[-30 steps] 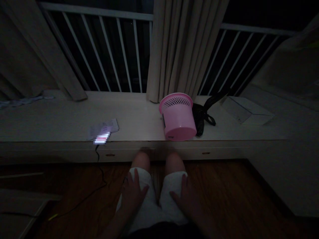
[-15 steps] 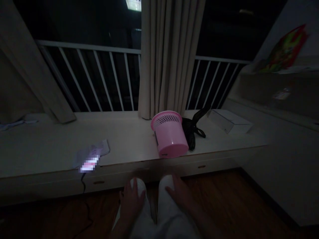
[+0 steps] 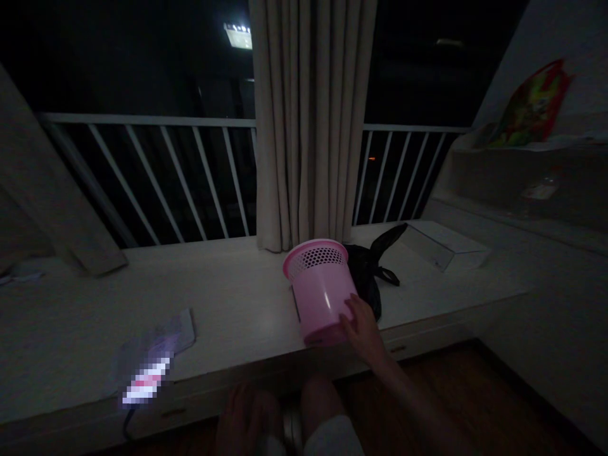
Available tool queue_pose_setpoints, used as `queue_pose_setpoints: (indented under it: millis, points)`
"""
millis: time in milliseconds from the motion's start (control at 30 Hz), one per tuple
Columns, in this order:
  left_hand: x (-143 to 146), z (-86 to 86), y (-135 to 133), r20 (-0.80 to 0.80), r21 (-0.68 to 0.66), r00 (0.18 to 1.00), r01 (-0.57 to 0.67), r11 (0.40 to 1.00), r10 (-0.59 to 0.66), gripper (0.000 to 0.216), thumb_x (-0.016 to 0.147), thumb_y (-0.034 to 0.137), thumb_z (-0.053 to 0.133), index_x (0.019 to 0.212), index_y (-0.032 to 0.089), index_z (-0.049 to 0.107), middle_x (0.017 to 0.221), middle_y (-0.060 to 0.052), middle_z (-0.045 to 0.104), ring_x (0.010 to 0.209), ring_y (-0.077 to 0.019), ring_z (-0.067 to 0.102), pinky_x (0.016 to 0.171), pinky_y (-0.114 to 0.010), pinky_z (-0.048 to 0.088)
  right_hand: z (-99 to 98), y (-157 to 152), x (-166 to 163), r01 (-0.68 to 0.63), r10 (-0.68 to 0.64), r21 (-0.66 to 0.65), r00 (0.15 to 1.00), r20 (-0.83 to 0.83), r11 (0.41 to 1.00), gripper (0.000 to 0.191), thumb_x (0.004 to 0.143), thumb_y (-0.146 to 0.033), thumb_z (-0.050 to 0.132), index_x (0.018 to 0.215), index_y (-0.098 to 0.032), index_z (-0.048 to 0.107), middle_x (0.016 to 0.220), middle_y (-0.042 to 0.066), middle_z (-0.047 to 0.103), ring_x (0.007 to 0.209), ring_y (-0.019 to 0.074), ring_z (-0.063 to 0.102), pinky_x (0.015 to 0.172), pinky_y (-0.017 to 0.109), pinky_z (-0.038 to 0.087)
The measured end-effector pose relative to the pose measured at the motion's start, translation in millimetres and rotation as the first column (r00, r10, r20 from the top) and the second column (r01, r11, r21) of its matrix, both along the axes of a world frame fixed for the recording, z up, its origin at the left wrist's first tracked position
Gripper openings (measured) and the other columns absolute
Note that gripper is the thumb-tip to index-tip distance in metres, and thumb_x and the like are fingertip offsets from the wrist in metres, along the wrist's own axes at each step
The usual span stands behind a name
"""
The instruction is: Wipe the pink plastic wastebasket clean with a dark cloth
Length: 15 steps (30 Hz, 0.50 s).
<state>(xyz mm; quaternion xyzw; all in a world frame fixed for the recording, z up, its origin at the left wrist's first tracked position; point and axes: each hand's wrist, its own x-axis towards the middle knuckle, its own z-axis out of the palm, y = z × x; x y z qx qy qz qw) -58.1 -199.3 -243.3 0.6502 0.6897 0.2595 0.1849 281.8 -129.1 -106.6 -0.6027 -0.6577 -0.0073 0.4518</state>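
A pink wastebasket (image 3: 320, 285) with a perforated band below its rim lies tipped on the white ledge, base toward me. My right hand (image 3: 361, 326) reaches out and touches its lower right side, thumb and fingers apart. I see no firm grip on it. My left hand (image 3: 240, 415) rests by my left knee, fingers stretched out and dim in the low light. Against the basket's right side is a black plastic bag (image 3: 368, 275) with its handles sticking up.
A white box (image 3: 449, 247) sits on the ledge at right. A glowing, pixelated device (image 3: 147, 380) with a cable lies at the left front edge, by a pale flat packet (image 3: 183, 332). Behind are a curtain (image 3: 311, 126) and railing (image 3: 199, 152). Shelves (image 3: 532, 151) hold a red-green bag.
My right hand has left my right knee and moved forward onto the wastebasket. My left hand stays low near the left knee. The view has tilted up, so the ledge appears lower.
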Motion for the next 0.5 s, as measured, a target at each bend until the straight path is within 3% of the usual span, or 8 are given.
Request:
queue_pose_setpoints:
  millis: [133,200,267,367,500]
  points:
    - [-2,87.4,73,0.113,0.211,0.994,-0.033,0.977,0.009,0.057,0.083,0.052,0.041,0.125,0.015,0.054,0.132,-0.017,0.056,0.126,-0.0301,0.050,0.108,-0.049,0.037,1.2,-4,-44,-0.267,0.260,0.039,0.957,0.127,0.963,0.032,0.089,-0.031,0.050,0.116,-0.018,0.062,0.130,0.014,0.058,0.123,0.0241,0.051,0.104,0.046,0.042]
    - [8,133.6,113,0.098,0.280,0.993,0.035,0.959,-0.065,0.057,0.083,0.053,0.043,0.126,0.018,0.053,0.135,-0.015,0.054,0.129,-0.0293,0.046,0.110,-0.049,0.034,4.4,-5,-56,-0.277,0.268,0.053,0.953,0.140,0.959,0.034,0.089,-0.029,0.051,0.120,-0.018,0.061,0.134,0.015,0.056,0.125,0.0248,0.049,0.104,0.047,0.041]
    - [22,167.7,146,0.096,0.293,0.991,0.060,0.954,-0.092,0.060,0.083,0.056,0.044,0.126,0.016,0.054,0.136,-0.016,0.052,0.131,-0.0301,0.043,0.111,-0.049,0.032,6.1,-2,-61,-0.260,0.254,0.034,0.960,0.118,0.965,0.036,0.090,-0.029,0.051,0.123,-0.018,0.060,0.136,0.016,0.053,0.126,0.0256,0.048,0.103,0.048,0.042]
    - [36,187.0,174,0.113,0.219,0.989,0.073,0.973,-0.100,0.068,0.085,0.059,0.040,0.133,0.012,0.049,0.140,-0.019,0.048,0.132,-0.0301,0.042,0.112,-0.048,0.031,-1.3,-1,-56,-0.247,0.250,-0.076,0.968,0.034,0.966,0.038,0.091,-0.031,0.049,0.126,-0.021,0.058,0.138,0.015,0.051,0.128,0.0251,0.048,0.104,0.046,0.043]
    - [22,174.0,176,0.088,0.155,0.996,0.014,0.988,-0.028,0.079,0.082,0.064,0.042,0.136,0.007,0.045,0.141,-0.022,0.045,0.133,-0.0328,0.040,0.110,-0.048,0.033,-31.8,-9,-37,-0.235,0.214,-0.285,0.971,-0.103,0.929,0.040,0.092,-0.034,0.046,0.128,-0.020,0.056,0.141,0.014,0.049,0.130,0.0238,0.047,0.106,0.043,0.042]
